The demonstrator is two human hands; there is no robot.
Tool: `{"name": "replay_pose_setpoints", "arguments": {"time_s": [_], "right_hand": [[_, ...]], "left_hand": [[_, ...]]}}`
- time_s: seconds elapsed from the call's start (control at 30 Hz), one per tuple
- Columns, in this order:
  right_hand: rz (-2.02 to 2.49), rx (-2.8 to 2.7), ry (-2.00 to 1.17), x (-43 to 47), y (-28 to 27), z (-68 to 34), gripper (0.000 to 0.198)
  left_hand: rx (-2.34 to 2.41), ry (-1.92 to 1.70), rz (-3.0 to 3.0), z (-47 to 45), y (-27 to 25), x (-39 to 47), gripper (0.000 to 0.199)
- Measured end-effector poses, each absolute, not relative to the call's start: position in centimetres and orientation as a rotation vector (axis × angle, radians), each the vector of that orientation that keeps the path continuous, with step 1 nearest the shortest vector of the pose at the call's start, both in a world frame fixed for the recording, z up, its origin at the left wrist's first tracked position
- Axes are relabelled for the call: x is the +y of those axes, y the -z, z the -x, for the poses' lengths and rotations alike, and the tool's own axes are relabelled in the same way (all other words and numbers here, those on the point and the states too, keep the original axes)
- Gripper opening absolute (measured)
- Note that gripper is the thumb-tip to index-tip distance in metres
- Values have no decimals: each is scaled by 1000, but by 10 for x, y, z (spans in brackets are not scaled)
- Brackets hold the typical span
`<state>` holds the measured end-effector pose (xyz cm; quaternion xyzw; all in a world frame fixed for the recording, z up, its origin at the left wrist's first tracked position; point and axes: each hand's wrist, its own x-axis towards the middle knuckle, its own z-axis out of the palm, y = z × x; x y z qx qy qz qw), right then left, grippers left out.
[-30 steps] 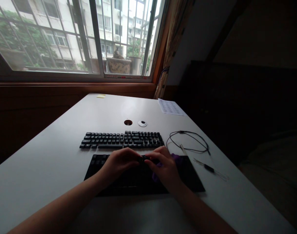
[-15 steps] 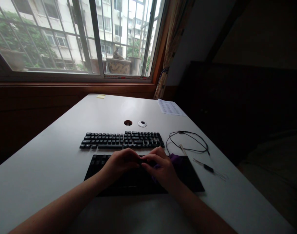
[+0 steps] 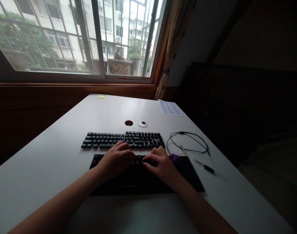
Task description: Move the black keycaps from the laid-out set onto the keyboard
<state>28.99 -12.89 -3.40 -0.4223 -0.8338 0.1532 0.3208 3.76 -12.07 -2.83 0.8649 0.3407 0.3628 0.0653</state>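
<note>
A black keyboard base (image 3: 129,187) lies flat at the front of the desk, with several keycaps (image 3: 138,160) seated along its far edge and most of its surface dark and bare. My left hand (image 3: 117,157) reaches over the base's left half, fingers stretched rightward and apart, with no object visible in it. My right hand (image 3: 160,161) is over the middle right, thumb and forefinger closed around a small dark keycap at the top row; its outline is hard to see. A purple cloth (image 3: 176,159) lies bunched on the base just right of that hand.
Beyond the base, loose black keycaps (image 3: 138,138) stand in keyboard order. To the right lie a coiled black cable (image 3: 192,133) and a wire-ended tool with a black handle (image 3: 208,168). Farther back are a cable hole (image 3: 129,123), its white cover (image 3: 142,124) and printed paper (image 3: 171,108).
My two hands were together at the middle around a small keycap. Now the left has drawn back leftward, exposing keycaps on the base. Less purple cloth shows under the right hand.
</note>
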Motion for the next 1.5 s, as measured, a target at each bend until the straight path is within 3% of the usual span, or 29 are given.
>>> {"name": "replay_pose_setpoints", "arguments": {"time_s": [0.3, 1.1, 1.5], "right_hand": [[1125, -2248, -378, -126, 39, -288, 16], [1072, -2175, -424, -129, 38, -293, 15], [901, -2360, -278, -128, 41, -296, 20]], "left_hand": [[982, -834, -2818, -40, 32, -127, 17], [841, -712, -2969, -33, 31, -122, 24], [757, -599, -3009, -26, 36, -116, 29]]}}
